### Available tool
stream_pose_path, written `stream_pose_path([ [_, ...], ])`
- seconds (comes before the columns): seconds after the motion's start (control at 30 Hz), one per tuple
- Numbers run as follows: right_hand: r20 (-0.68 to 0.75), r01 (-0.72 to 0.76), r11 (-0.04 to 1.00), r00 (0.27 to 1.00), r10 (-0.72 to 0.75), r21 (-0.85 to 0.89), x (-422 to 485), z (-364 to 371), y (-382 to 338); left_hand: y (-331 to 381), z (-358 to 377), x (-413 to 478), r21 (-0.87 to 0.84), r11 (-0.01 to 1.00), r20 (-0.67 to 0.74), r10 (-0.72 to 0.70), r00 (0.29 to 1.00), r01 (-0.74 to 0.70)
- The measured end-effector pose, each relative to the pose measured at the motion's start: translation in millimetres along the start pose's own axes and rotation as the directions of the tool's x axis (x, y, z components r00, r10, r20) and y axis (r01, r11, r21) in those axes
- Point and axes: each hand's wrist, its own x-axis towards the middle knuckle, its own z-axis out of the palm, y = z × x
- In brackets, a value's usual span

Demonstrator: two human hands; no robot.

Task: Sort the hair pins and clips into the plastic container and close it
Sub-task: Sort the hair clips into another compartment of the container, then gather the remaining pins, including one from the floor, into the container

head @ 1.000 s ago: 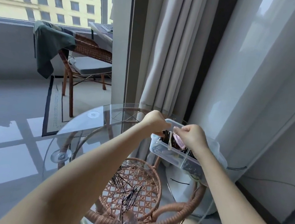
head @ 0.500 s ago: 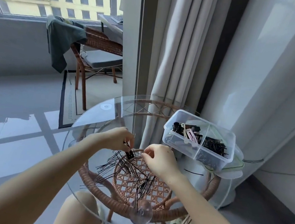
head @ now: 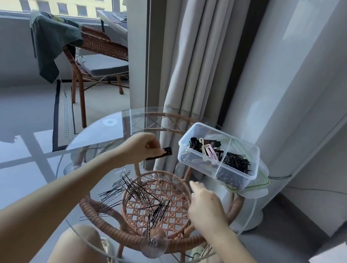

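Two bare hands work above a round glass desk (head: 94, 135) on a rattan frame. The left hand (head: 142, 149) is raised over the far middle of the glass, its grip pinched on a black clip (head: 162, 154) that sticks out toward the plastic container (head: 219, 156); a narrow gap separates the clip's end from the container's near-left wall. The right hand (head: 205, 206) hovers lower, over the right side of the desk, fingers loosely extended and holding nothing.

The container sits open at the far right rim of the desk, resting on its lid (head: 256, 189), which juts past the glass edge. Its dividers split it into compartments: black and pink clips in the far-left one, black pins in the right one.

Loose hair pins (head: 139, 194) lie scattered across the centre and near-left of the glass, some close to the front edge. Bare glass remains along the far-left arc. Curtains (head: 188, 68) hang just behind the desk.
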Motion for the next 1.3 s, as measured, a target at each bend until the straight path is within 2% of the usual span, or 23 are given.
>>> stream_pose_path([
  [0.1,0.185,0.155,0.974,0.965,-0.185,0.168,5.2,4.3,-20.7,34.3,11.8,15.7,-0.121,0.992,-0.102,0.022,0.995,-0.034],
  [0.17,0.232,0.193,0.942,0.937,-0.260,0.275,12.4,3.1,-26.3,52.6,20.3,28.4,-0.153,0.987,-0.119,0.038,0.992,-0.056],
  [0.23,0.189,0.165,0.905,0.948,-0.255,0.392,18.1,-0.9,-23.2,62.9,25.0,39.2,-0.114,0.991,-0.145,0.059,0.988,-0.076],
  [0.37,0.056,0.065,0.847,0.992,-0.111,0.527,21.7,-8.6,2.0,46.8,8.1,36.0,0.103,0.993,-0.340,0.089,0.936,-0.057],
  [0.43,0.046,0.055,0.859,0.995,-0.091,0.508,19.2,-5.5,9.2,16.2,-0.5,17.4,0.173,0.985,-0.294,0.030,0.955,0.022],
  [0.5,0.047,0.068,0.868,0.993,-0.105,0.492,14.9,2.3,4.4,-24.9,1.1,-9.3,0.301,0.942,-0.145,-0.108,0.983,0.148],
  [0.57,0.031,0.092,0.877,0.992,-0.120,0.471,14.5,11.9,-7.4,-59.1,10.4,-32.6,0.398,0.893,0.008,-0.231,0.973,0.209],
  [0.6,0.021,0.098,0.893,0.993,-0.119,0.439,17.4,16.2,-15.3,-70.4,17.1,-38.6,0.408,0.889,0.043,-0.247,0.968,0.208],
  [0.7,0.035,0.059,0.927,0.996,-0.077,0.370,38.7,27.8,-40.8,-71.3,32.7,-41.6,0.352,0.928,0.068,-0.157,0.985,0.124],
  [0.8,0.100,0.019,0.926,0.993,-0.061,0.376,68.0,37.7,-62.6,-56.7,45.4,-45.4,0.186,0.982,0.116,-0.059,0.992,0.036],
  [0.83,0.131,0.014,0.921,0.989,-0.071,0.389,77.0,40.8,-66.8,-55.0,46.2,-50.0,0.048,0.998,0.106,-0.051,0.993,0.046],
  [0.87,0.161,0.022,0.918,0.983,-0.093,0.397,83.7,42.0,-69.8,-53.1,45.1,-56.6,-0.174,0.982,0.081,-0.056,0.995,0.069],
  [0.93,0.225,0.061,0.907,0.960,-0.168,0.417,91.0,43.5,-69.2,-48.6,38.1,-71.6,-0.597,0.799,-0.010,-0.101,0.995,0.075],
  [0.97,0.260,0.084,0.892,0.941,-0.218,0.443,89.8,42.6,-66.7,-48.0,34.5,-78.0,-0.684,0.727,-0.092,-0.160,0.983,0.054],
  [1.0,0.297,0.101,0.870,0.916,-0.272,0.483,86.1,42.0,-63.1,-48.1,31.4,-84.8,-0.663,0.747,-0.197,-0.230,0.953,0.043],
  [1.03,0.331,0.109,0.843,0.887,-0.322,0.527,80.8,40.9,-58.3,-50.1,29.2,-90.4,-0.548,0.832,-0.302,-0.290,0.908,0.083],
  [1.07,0.362,0.109,0.819,0.859,-0.363,0.563,73.3,39.4,-53.4,-51.8,27.5,-97.0,-0.366,0.913,-0.382,-0.324,0.865,0.181],
  [1.1,0.386,0.104,0.801,0.835,-0.392,0.589,64.9,38.6,-48.6,-53.6,28.0,-103.8,-0.186,0.940,-0.417,-0.340,0.843,0.288],
  [1.17,0.412,0.084,0.767,0.803,-0.430,0.636,48.3,36.4,-40.6,-55.9,35.0,-114.0,0.025,0.920,-0.345,-0.359,0.867,0.391],
  [1.23,0.399,0.065,0.722,0.797,-0.453,0.689,35.1,31.3,-34.4,-52.9,46.2,-117.7,0.124,0.923,-0.253,-0.326,0.911,0.364],
  [1.3,0.330,0.059,0.663,0.832,-0.446,0.747,23.4,21.6,-27.0,-47.3,56.9,-115.0,0.145,0.932,-0.213,-0.298,0.930,0.332],
])
